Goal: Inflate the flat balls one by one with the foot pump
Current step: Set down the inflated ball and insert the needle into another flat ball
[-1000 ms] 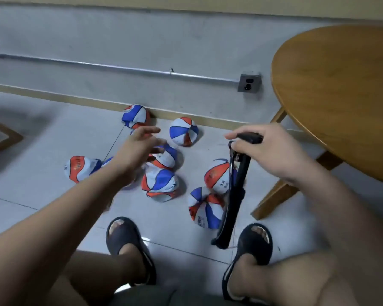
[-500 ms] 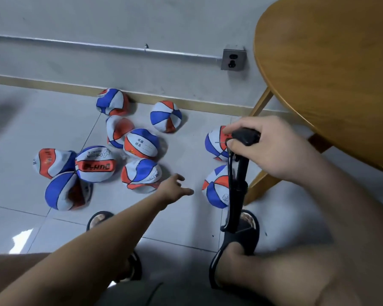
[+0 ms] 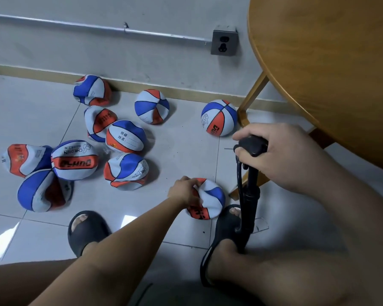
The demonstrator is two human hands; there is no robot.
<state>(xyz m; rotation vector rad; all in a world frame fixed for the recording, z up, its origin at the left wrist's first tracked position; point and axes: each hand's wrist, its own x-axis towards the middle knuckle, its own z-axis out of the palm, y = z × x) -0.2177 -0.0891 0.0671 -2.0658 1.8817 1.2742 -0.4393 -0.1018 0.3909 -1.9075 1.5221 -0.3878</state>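
My left hand (image 3: 184, 192) pinches a flat ball (image 3: 211, 200); my right hand (image 3: 279, 155) grips the pump (image 3: 249, 195) handle. The limp skin may slip out, or the pump may topple.

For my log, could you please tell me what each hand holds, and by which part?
The left hand grips the flat ball by its crumpled edge; right hand grips the pump by its handle.

Dim even light, tile glare, edges perhaps slightly blurred.
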